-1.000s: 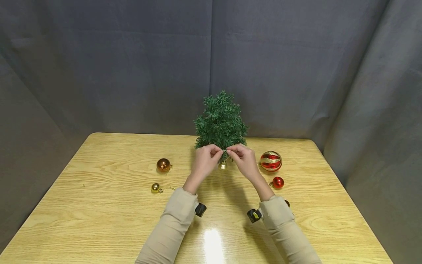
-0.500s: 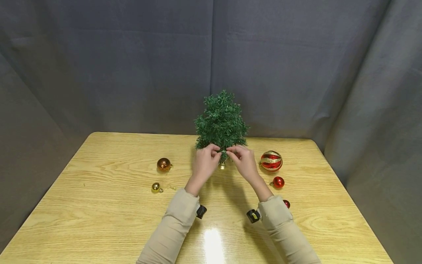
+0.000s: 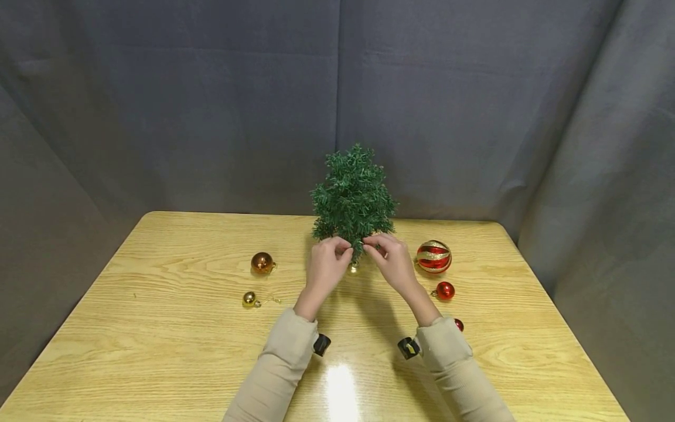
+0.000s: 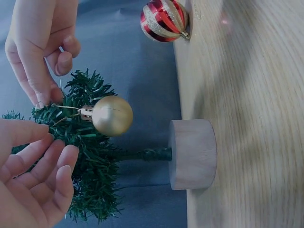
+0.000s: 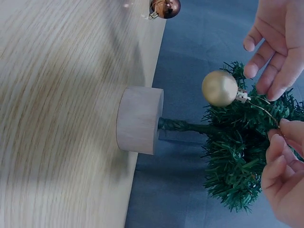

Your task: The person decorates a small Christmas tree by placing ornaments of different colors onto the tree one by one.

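A small artificial Christmas tree (image 3: 354,190) stands on a round wooden base (image 4: 194,154). At its front hangs a matte gold bauble (image 4: 112,115) with a thin gold string (image 5: 266,111) coming from its cap. My left hand (image 3: 327,264) pinches one side of the string between thumb and fingertips. The other side is pinched by my right hand (image 3: 392,261). Both hands are against the lower front branches, fingertips a short way apart. In the head view the bauble (image 3: 354,268) shows just below the fingertips.
Left of the tree lie a copper bauble (image 3: 262,263) and a small shiny gold bauble (image 3: 249,299) with its string. On the right are a red-and-gold striped bauble (image 3: 434,257), a red bauble (image 3: 445,291) and a smaller red one (image 3: 459,324) partly behind the sleeve. A grey curtain hangs behind.
The string stretched between my fingertips no longer shows as a line in the head view. My fingertips are slightly farther apart, and the gold bauble has shifted a little left and down.
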{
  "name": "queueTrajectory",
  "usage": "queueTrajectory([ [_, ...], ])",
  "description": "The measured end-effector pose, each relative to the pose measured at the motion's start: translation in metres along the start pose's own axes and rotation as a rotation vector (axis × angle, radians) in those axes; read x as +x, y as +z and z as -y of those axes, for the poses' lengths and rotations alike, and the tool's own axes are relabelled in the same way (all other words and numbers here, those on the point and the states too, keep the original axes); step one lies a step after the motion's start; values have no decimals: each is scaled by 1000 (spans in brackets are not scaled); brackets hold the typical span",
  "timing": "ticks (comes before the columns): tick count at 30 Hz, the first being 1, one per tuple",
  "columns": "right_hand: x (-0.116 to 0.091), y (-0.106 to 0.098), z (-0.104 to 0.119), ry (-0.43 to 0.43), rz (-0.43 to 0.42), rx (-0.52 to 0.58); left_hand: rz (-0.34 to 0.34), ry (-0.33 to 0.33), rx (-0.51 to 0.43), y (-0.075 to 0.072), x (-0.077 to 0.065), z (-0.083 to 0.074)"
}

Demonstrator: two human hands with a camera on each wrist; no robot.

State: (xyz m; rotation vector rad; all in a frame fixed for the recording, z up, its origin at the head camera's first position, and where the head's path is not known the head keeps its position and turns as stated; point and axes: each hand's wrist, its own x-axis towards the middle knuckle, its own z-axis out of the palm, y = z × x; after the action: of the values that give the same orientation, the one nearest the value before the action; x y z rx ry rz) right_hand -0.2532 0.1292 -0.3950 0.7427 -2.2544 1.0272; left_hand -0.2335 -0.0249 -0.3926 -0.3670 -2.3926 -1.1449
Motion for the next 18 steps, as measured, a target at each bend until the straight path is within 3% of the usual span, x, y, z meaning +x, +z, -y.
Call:
queueTrajectory([
  [12, 12, -11, 7, -137, -69, -35, -3, -13, -8, -5, -5, -3],
  [18, 23, -17, 13, -202, -38, -71, 9, -44, -16, -7, -8, -1],
])
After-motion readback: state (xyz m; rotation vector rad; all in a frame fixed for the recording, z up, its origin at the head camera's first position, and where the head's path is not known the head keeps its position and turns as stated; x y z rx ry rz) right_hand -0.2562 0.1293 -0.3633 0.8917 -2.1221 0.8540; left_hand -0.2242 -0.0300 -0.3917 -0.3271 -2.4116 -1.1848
